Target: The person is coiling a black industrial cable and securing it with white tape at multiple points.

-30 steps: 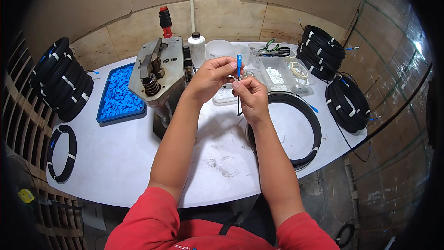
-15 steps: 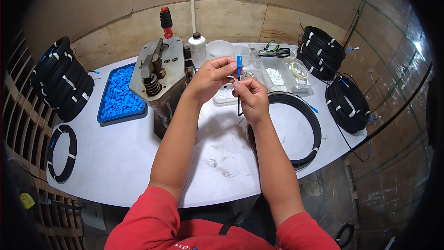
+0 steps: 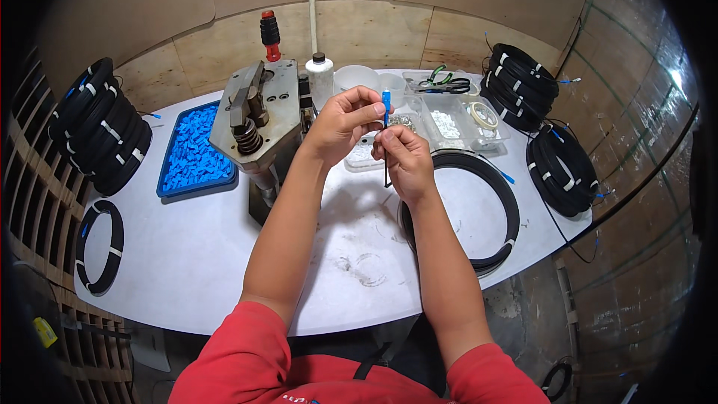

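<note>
A small blue fibre-optic connector [image 3: 386,97] stands upright between the thumb and fingers of my left hand [image 3: 345,123], which is closed on it. Just below, my right hand [image 3: 407,161] pinches the black cable [image 3: 387,175] that runs down from the connector. The fingers hide the joint between cable and connector. Under my right wrist lies a coil of black cable [image 3: 511,213] with white ties, and another blue connector [image 3: 508,178] sticks out beside it.
To the left stand a metal press [image 3: 258,108] and a blue tray [image 3: 198,193] of loose blue parts. Behind my hands are a white bottle [image 3: 319,78], clear bins [image 3: 490,147] and scissors [image 3: 445,87]. Cable coils [image 3: 105,131] are stacked at left, others [image 3: 520,86] at right.
My right fingertips have shifted slightly left and down along the cable. The blue connector shows a narrower side and sits a touch lower.
</note>
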Motion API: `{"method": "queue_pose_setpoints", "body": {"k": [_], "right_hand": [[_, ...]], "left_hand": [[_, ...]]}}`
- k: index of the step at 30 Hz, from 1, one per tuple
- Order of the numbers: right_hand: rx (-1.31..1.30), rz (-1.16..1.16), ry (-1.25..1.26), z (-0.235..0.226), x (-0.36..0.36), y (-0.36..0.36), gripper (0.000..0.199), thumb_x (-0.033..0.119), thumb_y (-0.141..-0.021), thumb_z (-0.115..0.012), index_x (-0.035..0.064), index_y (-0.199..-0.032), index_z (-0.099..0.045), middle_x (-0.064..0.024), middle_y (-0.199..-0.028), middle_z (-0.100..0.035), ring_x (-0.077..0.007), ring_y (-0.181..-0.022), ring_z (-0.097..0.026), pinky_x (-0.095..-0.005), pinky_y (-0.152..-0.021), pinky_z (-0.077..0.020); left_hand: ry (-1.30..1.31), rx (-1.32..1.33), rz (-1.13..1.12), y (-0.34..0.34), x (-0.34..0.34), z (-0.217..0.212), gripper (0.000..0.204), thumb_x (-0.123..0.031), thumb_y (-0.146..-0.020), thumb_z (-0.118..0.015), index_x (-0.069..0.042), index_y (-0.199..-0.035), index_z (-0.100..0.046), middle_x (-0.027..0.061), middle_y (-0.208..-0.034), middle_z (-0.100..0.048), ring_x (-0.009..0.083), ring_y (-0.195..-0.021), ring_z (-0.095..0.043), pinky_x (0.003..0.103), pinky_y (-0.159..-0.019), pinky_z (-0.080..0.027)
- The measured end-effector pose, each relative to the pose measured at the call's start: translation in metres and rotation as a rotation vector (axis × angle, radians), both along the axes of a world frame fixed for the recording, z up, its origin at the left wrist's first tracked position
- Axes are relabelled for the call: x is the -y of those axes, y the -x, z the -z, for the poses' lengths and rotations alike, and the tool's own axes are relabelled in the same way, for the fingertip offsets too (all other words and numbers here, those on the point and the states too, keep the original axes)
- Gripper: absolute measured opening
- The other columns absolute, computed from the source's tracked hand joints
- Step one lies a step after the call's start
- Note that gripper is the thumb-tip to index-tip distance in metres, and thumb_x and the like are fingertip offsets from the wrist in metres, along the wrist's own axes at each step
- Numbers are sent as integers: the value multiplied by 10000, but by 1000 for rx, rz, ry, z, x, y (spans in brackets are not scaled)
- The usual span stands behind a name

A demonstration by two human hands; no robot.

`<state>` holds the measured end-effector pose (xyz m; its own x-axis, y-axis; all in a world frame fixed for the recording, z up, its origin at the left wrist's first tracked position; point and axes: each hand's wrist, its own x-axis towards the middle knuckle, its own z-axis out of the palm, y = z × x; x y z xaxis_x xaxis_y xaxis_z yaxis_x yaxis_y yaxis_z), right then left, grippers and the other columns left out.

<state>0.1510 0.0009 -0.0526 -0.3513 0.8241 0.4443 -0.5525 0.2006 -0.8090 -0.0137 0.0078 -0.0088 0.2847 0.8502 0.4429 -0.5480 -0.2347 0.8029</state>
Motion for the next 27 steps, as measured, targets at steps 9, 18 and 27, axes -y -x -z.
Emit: {"method": "queue_pose_setpoints", "body": {"k": [9,18,27], "right_hand": [[21,37,-20,1,-2,-3,175,176,-996,-638,16,-932,-668,-17,-776,-610,-97,-713,-535,-244,-683,-434],[75,333,-59,-6,4,0,157,154,-930,-743,22,-858,-700,27,-763,-633,-44,-691,-522,-211,-632,-419],[86,301,-81,-5,3,-1,159,150,-966,-679,19,-875,-677,-11,-758,-615,-87,-708,-533,-240,-678,-413]], "left_hand": [[33,54,-90,-8,0,-1,144,-73,-916,-713,-57,-1040,-640,55,-990,-686,141,-903,-646,340,-853,-519],[-18,-44,-386,-25,10,-11,175,-62,-862,-781,-28,-994,-671,19,-907,-697,71,-814,-622,239,-755,-499],[17,14,-313,-24,5,-7,158,-88,-842,-798,-35,-955,-701,8,-855,-695,65,-756,-597,225,-702,-482]]}}
